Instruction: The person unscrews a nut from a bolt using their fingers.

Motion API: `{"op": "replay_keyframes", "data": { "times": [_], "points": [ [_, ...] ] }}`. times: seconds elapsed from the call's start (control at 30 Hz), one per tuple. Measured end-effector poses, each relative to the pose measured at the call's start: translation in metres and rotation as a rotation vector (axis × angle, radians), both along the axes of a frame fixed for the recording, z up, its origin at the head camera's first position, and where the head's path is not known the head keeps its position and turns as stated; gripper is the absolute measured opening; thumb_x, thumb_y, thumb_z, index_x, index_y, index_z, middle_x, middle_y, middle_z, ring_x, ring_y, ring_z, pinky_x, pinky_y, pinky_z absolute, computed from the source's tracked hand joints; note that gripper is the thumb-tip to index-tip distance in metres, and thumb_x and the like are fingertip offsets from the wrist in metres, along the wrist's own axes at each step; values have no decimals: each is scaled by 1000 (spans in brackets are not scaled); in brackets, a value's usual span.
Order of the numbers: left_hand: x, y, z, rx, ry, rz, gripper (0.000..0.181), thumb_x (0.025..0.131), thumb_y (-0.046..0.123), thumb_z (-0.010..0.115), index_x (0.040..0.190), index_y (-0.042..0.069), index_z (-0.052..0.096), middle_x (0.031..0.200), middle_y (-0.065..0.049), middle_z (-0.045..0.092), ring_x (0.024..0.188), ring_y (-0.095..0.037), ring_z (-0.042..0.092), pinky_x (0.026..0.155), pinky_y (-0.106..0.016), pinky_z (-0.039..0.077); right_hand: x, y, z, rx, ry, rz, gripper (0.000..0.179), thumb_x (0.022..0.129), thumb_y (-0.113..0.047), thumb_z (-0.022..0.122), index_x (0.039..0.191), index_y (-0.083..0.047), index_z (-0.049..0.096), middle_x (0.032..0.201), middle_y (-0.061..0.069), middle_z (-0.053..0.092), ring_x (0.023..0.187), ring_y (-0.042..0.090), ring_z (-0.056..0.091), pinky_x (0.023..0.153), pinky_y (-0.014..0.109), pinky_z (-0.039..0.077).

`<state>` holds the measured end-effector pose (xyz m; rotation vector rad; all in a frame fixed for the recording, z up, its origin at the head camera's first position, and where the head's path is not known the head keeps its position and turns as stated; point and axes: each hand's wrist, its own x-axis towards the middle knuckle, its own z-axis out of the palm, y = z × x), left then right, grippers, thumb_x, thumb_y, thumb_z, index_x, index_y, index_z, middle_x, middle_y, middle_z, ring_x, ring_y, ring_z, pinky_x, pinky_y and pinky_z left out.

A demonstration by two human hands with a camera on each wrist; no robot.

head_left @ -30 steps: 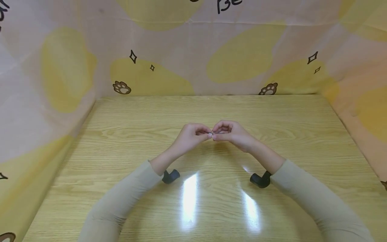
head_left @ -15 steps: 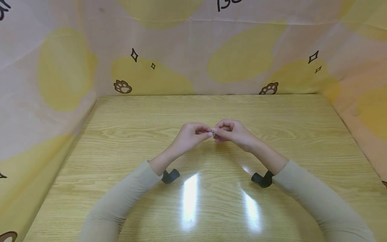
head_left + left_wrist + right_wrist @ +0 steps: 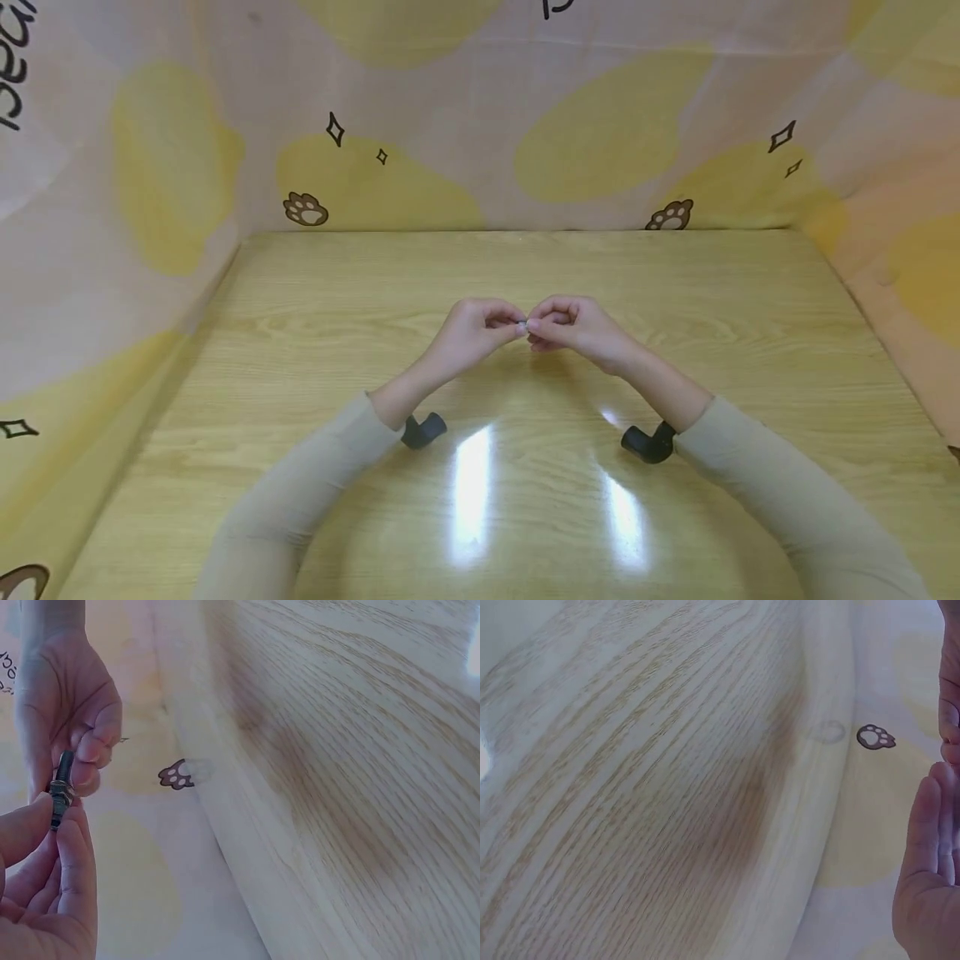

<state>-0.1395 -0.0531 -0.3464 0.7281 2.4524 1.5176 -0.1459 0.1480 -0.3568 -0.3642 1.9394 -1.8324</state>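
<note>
A small dark metal bolt [image 3: 65,766] with a threaded shaft, and what looks like a nut [image 3: 60,789] on it, is held between two hands above the table. My left hand [image 3: 472,333] pinches the lower part between thumb and fingers, plainest in the left wrist view. From the opposite side my right hand [image 3: 588,332] has its thumb and curled fingers around the threaded end. The fingertips of both hands nearly meet, so the head view shows little of the metal. In the right wrist view the hands, including the left hand [image 3: 949,697], sit at the right edge and the bolt is hidden.
A glossy wood-grain table [image 3: 360,275] lies under the hands. Patterned cloth [image 3: 450,125] walls its back and both sides. Dark angular pieces, one left [image 3: 423,431] and one right [image 3: 647,443], stick out by the sleeve cuffs.
The right thumb has risen against the index finger and its fingertips have shifted around the bolt. The left hand keeps its pinch. The head view has tilted slightly.
</note>
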Motion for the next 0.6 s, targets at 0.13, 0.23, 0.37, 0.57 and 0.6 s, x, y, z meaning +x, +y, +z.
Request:
{"op": "replay_keyframes", "data": {
  "times": [0.13,0.23,0.37,0.57,0.6],
  "points": [
    [-1,-1,0,15,9,-13,13,87,8,65,96,-2,68,92,-9,68,79,-16,64,72,-24,54,-1,0,0,21,29,-1,25,83,1,67,105,4,56,96,7,64,89,19,64,80,34,54],
    [-1,-2,0,22,6,-14,13,87,8,65,96,-2,68,92,-9,68,80,-17,64,72,-24,54,-2,0,0,18,19,3,26,85,-4,67,107,2,55,100,13,63,90,22,64,83,37,53],
    [-1,-2,0,25,-6,-7,14,88,9,65,97,-1,68,93,-8,69,81,-17,64,73,-24,54,-3,-2,-1,-10,15,13,16,92,-10,59,102,2,56,90,13,66,82,22,65,84,43,52],
    [0,-2,0,39,-7,-12,14,87,7,65,97,-3,68,93,-10,69,81,-16,64,73,-24,54,-2,-2,1,-35,34,-3,18,83,4,65,98,1,57,91,6,64,85,18,63,81,35,54],
    [0,-2,0,40,-6,-11,14,87,7,65,97,-3,68,93,-10,69,81,-16,65,73,-23,54,-2,-2,2,-28,36,-6,21,82,4,66,100,1,57,92,6,63,86,18,63,81,35,54]
  ]
}}
